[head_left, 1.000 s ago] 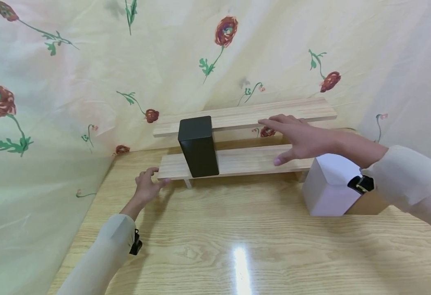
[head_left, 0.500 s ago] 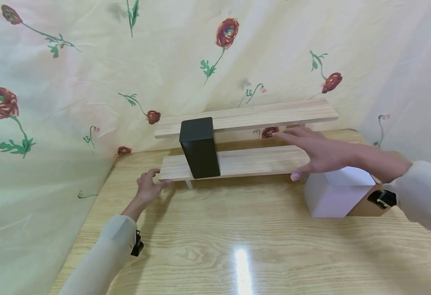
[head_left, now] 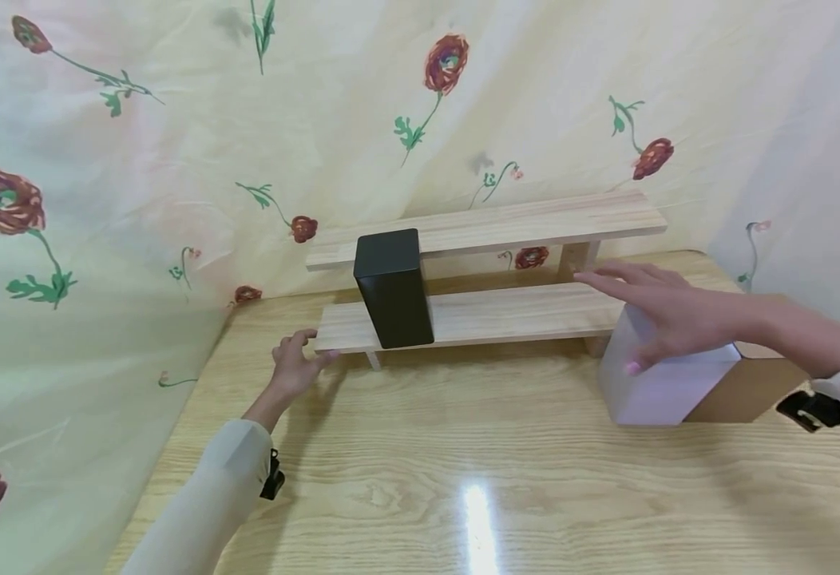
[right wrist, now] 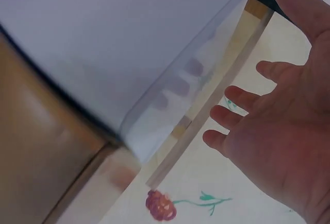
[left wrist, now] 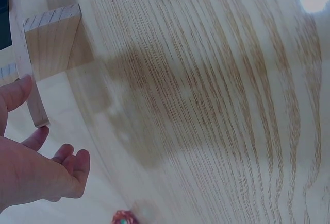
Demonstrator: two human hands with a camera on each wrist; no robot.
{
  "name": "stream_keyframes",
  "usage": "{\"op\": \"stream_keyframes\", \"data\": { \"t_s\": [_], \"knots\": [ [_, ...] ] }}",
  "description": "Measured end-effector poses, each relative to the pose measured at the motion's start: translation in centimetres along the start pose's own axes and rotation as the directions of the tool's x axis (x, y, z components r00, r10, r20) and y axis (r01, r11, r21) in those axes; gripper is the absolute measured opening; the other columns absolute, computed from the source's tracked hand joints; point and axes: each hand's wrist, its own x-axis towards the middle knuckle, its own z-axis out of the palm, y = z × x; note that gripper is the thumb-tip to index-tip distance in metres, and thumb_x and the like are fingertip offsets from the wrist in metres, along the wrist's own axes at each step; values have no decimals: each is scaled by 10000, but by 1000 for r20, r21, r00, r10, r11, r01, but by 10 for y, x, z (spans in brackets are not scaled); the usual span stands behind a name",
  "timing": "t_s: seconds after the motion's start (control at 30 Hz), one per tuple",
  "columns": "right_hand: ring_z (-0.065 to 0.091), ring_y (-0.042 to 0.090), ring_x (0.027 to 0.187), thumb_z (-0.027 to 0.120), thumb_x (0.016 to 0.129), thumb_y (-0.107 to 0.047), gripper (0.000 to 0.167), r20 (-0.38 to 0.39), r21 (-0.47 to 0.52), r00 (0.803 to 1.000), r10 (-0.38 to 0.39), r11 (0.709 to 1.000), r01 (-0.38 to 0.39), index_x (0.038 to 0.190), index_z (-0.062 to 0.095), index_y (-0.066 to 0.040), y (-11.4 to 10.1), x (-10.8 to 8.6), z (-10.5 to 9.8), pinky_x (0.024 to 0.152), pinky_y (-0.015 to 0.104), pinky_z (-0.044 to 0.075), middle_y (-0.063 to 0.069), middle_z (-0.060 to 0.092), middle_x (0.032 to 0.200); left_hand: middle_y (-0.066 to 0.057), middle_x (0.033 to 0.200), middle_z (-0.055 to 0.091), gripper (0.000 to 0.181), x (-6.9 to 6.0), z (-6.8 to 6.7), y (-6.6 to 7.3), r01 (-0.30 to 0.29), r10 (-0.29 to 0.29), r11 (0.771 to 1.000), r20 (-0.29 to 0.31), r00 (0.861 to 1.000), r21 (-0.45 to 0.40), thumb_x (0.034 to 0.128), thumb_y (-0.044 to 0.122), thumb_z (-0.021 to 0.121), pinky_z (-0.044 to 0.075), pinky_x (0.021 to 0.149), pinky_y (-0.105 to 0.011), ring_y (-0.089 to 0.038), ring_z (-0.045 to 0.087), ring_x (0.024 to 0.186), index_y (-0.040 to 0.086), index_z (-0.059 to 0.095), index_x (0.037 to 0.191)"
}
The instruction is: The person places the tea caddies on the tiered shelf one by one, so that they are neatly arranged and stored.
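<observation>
The left hand point(head_left: 294, 369) pinches the left end of the lower pale wooden shelf board point(head_left: 521, 315) between thumb and forefinger; the spread right hand point(head_left: 679, 315) holds nothing and partly hides the smooth white box point(head_left: 639, 399) at right. Whether the adjoining brown section point(head_left: 743, 395) is separate is unclear. Only the right wrist view shows fingertips point(right wrist: 214, 140) apart from the white box. An upright black rectangular box point(head_left: 394, 291) on the lower board blocks part of the upper pale wooden board point(head_left: 535, 224).

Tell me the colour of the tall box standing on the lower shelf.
The tall box is black; the head view shows it best.
</observation>
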Motion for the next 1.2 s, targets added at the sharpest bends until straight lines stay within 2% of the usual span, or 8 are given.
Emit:
{"op": "stream_keyframes", "data": {
  "t_s": [0.1, 0.27, 0.5, 0.63, 0.77, 0.9, 1.1, 1.2],
  "knots": [
    [233, 430, 1331, 896, 566, -439, 1203, 20, 1, 1000, 18, 1000, -18, 1534, 228, -186, 5, -11, -4, 916, 649, 239, 174, 266, 1495, -295, 1416, 304, 660, -1, 0, 1, -16, 16, 1000, -7, 1000, 2, 931, 305, 650, 303, 1004, -564, -422, 213, 1281, -14, 357, 1429],
    [236, 472, 1306, 891, 544, -465, 1224, 46, -16, 999, 18, 1000, -17, 1528, 231, -159, 14, -24, -5, 899, 653, 237, 213, 251, 1493, -298, 1403, 309, 643, -1, 0, 3, -33, 34, 999, -11, 999, 11, 938, 299, 640, 306, 995, -561, -423, 223, 1258, -25, 365, 1420],
    [264, 474, 1288, 918, 532, -375, 1238, 62, -16, 998, 10, 1000, -9, 1533, 218, -170, 21, -30, -4, 904, 655, 223, 226, 271, 1474, -290, 1412, 299, 644, -2, 0, 1, -30, 30, 1000, -5, 1000, 6, 935, 298, 645, 308, 995, -550, -405, 212, 1255, -10, 362, 1425],
    [343, 419, 1245, 926, 526, -329, 1199, 72, -40, 997, 17, 999, -14, 1514, 269, -155, 21, -29, -5, 885, 595, 308, 188, 336, 1432, -292, 1418, 294, 648, -2, -1, 2, -34, 34, 999, -8, 999, 5, 937, 294, 643, 307, 991, -554, -401, 210, 1251, -10, 354, 1430],
    [424, 329, 1129, 925, 507, -299, 1162, 88, -40, 996, 25, 999, -22, 1484, 322, -121, 22, -31, -4, 795, 487, 399, 158, 386, 1372, -286, 1418, 299, 646, -3, -1, 2, -20, 20, 1000, -7, 1000, 4, 937, 295, 643, 313, 989, -550, -397, 216, 1251, -5, 353, 1431],
    [416, 253, 1059, 921, 490, -261, 1167, 94, -17, 995, 34, 999, -32, 1484, 323, -131, 23, -33, -1, 748, 410, 405, 124, 401, 1337, -286, 1405, 308, 635, -3, 1, 2, -14, 14, 1000, -12, 1000, 11, 937, 292, 642, 315, 985, -543, -397, 219, 1246, -10, 363, 1422],
    [399, 119, 981, 930, 471, -261, 1165, 39, -82, 999, -13, 996, 16, 1478, 351, -180, 27, -34, 1, 719, 295, 401, 28, 458, 1267, -277, 1406, 311, 634, -3, 2, 1, -9, 9, 1000, -14, 1000, -3, 937, 292, 644, 329, 985, -546, -397, 225, 1256, 6, 363, 1427],
    [397, 83, 961, 934, 468, -280, 1153, 21, -110, 999, -28, 993, 30, 1469, 368, -201, 29, -34, 1, 711, 278, 393, -14, 475, 1224, -275, 1404, 313, 631, -2, 2, 1, -9, 8, 1000, -17, 1000, -8, 935, 290, 647, 332, 984, -546, -397, 226, 1257, 8, 366, 1424]
  ]
}}
